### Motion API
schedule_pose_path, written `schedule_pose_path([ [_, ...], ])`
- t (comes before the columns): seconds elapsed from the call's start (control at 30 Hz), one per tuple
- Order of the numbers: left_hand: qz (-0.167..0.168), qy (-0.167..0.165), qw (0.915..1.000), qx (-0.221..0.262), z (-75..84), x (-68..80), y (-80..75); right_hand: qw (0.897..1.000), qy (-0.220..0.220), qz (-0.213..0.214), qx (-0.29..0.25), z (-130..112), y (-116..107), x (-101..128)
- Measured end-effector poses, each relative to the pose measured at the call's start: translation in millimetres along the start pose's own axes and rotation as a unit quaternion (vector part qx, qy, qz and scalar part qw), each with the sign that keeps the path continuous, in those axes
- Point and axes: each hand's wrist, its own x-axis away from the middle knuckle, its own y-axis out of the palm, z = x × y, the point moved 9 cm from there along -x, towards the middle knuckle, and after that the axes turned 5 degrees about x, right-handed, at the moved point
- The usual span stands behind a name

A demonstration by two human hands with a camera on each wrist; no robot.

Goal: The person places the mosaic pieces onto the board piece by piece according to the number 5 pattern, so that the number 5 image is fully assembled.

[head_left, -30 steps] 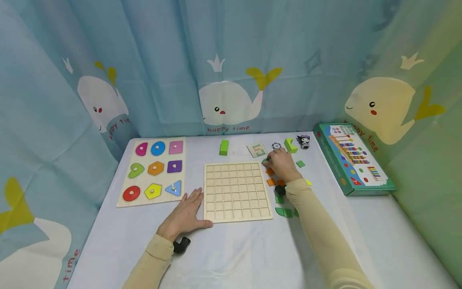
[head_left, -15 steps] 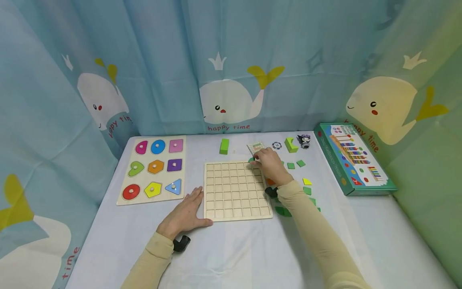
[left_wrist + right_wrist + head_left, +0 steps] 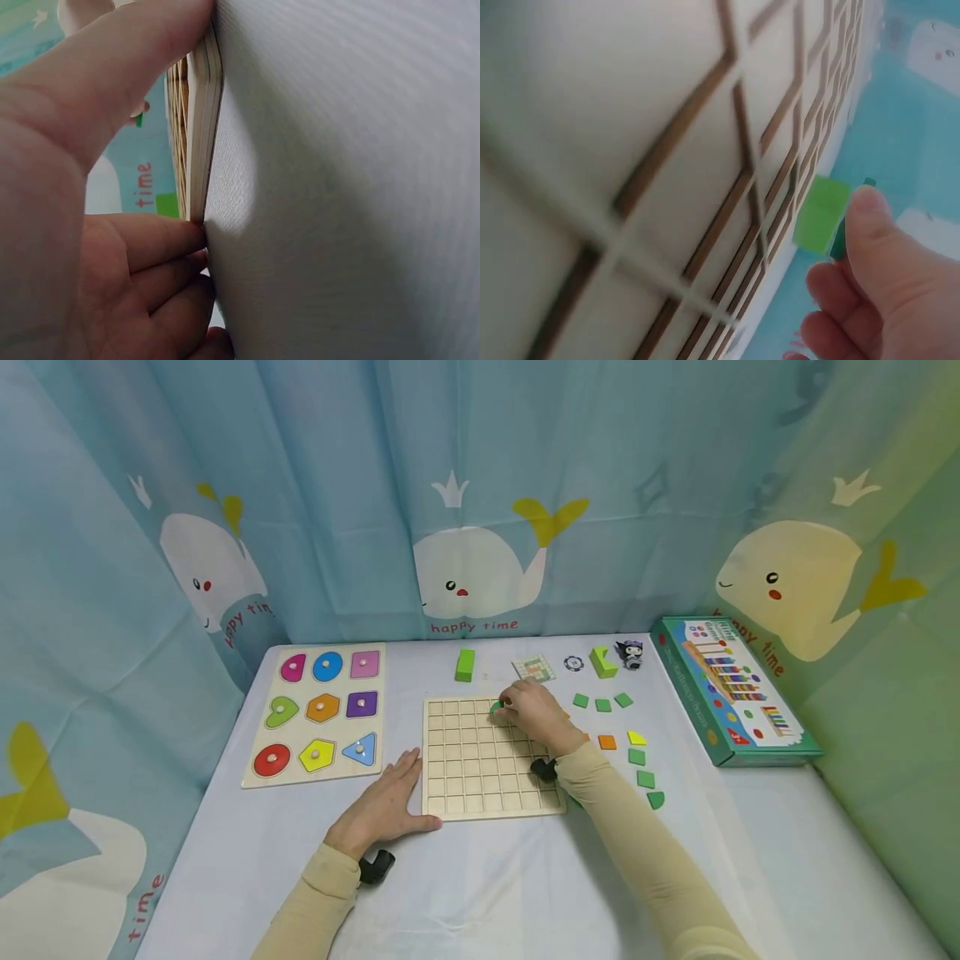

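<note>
My right hand is over the far part of a wooden grid board, pinching a small green tile between thumb and fingers. In the right wrist view that green tile stands on edge in the pinch; its exact outline is partly covered by the thumb. Fairly straight fingers of my left hand rest on the table beside the board's near left corner. The left wrist view has its thumb and index finger touching the board's edge.
Right of the board lie several green tiles, orange tiles and a yellow tile. Behind it are a green block, a patterned card and a notched block. A shape puzzle lies left, a box right.
My right hand has moved left from the loose tiles beside the board to above its far rows, carrying the green tile. The left hand has stayed in place.
</note>
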Motion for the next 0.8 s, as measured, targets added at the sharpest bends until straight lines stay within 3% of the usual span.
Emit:
schedule_pose_path([
  [0.37,-0.002,-0.008,1.0000,0.003,-0.7,0.9,-0.9,0.999,-0.023,-0.034,-0.011,-31.2,10.2,-11.3],
  [0.8,-0.003,-0.008,1.0000,0.002,0.4,1.1,-0.7,0.997,-0.007,-0.074,0.010,-36.0,27.4,-21.9],
])
